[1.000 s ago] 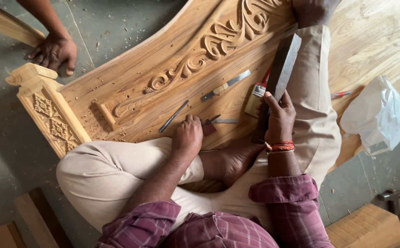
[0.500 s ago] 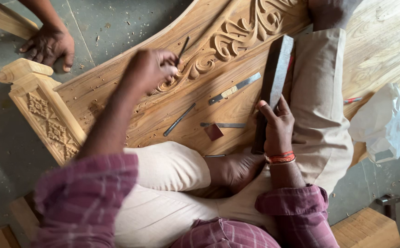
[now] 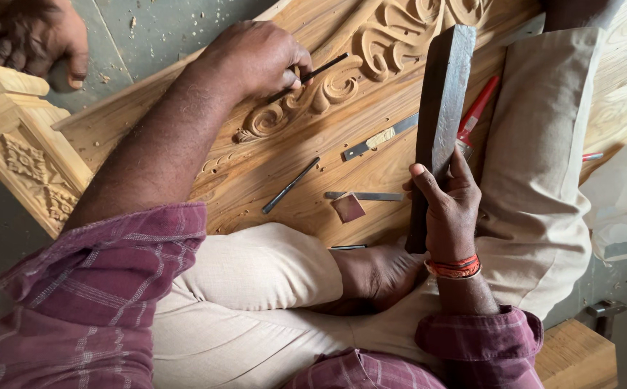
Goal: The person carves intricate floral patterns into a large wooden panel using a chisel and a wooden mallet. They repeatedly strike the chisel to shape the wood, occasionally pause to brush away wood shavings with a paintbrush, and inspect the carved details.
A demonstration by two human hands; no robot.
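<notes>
On the carved panel [image 3: 306,166], left hand [image 3: 256,61] pinches a thin chisel [image 3: 312,75]; right hand [image 3: 449,205] clasps a dark wooden bar [image 3: 439,115].

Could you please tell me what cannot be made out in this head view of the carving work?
- Chisel: its upper end is hidden inside the left hand.
- Dark wooden bar: its lower part is hidden by the right hand.
- Carved scrollwork: cut off by the top edge.
- Another person's hand: cut off at the top-left corner.
- Red-handled tool: partly behind the bar.
</notes>
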